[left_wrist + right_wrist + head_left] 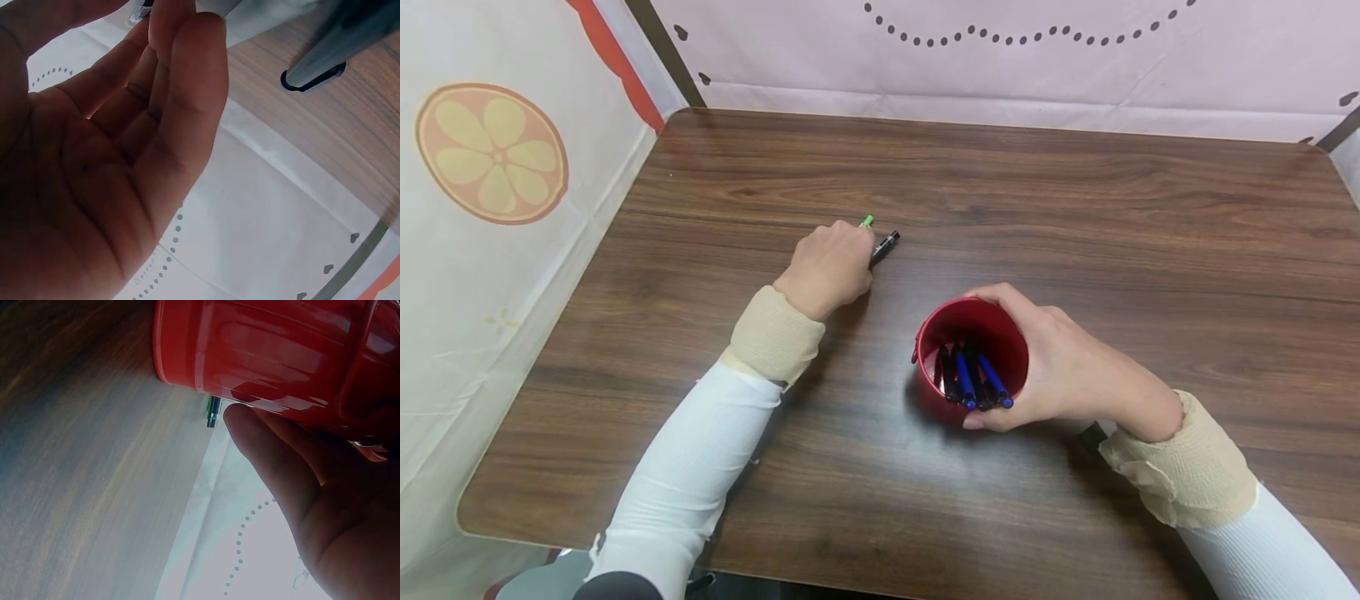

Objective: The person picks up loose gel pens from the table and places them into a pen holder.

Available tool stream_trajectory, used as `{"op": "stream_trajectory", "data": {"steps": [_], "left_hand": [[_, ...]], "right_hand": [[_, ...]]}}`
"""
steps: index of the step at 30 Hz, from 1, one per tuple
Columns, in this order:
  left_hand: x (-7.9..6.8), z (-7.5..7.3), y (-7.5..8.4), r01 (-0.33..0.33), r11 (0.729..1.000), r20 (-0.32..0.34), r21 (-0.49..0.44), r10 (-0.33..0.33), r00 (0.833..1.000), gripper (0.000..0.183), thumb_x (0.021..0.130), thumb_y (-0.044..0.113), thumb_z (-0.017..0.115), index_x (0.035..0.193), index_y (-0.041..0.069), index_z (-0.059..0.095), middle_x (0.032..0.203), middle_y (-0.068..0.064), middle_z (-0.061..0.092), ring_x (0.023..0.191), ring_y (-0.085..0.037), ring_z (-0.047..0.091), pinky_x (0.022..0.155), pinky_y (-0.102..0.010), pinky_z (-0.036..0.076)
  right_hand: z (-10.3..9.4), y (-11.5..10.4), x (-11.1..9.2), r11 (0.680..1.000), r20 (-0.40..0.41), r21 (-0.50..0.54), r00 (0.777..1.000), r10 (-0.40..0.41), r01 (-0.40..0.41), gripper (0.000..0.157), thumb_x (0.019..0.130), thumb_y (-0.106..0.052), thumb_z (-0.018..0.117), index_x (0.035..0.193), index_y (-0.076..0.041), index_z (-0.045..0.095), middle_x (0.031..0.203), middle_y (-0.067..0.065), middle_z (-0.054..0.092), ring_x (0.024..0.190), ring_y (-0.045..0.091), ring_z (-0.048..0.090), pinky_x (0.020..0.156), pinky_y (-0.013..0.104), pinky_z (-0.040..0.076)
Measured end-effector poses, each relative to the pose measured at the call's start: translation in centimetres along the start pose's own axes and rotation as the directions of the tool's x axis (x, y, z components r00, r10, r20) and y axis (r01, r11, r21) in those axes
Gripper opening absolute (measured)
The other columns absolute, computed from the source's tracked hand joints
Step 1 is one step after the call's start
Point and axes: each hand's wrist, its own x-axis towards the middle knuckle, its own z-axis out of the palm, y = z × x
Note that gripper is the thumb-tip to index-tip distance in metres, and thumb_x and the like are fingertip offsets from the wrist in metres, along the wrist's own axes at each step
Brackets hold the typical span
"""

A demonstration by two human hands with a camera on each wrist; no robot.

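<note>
My right hand [1048, 358] grips a red cup [936, 404] from its right side, thumb near the front and fingers round the back. Inside the cup lean several black and blue pens [962, 379]. The cup's glossy wall [269, 356] fills the top of the right wrist view. To the upper left, my left hand [831, 267] pinches a black pen [886, 247], whose end sticks out past the fingers. A green-tipped pen [867, 221] shows just beyond the knuckles. In the left wrist view, a dark tube with a black end [312, 62] appears blurred beside the curled fingers [194, 81].
The brown wood-grain table [1112, 217] reaches back to a pale patterned curtain [1000, 71]. Another white curtain with a fruit-slice print [493, 154] hangs along the left edge. Beige bands [777, 335] wrap both wrists.
</note>
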Motion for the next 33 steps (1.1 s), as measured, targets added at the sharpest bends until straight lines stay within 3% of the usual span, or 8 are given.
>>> {"op": "stream_trajectory", "data": {"steps": [33], "left_hand": [[-0.41,-0.59,0.38,-0.031,0.998,-0.109,-0.054,0.025,0.994,0.007,0.082,0.005,0.060,0.084,0.007,0.053,0.073,-0.011,0.057,0.066,-0.034,0.060,0.057,-0.052,0.052]], "right_hand": [[-0.04,0.01,0.15,1.000,0.001,-0.001,1.000,-0.011,0.011,0.099,0.057,-0.038,0.099,0.137,-0.016,0.045,0.126,-0.002,0.064,0.113,0.015,0.062,0.092,0.039,0.054]]}}
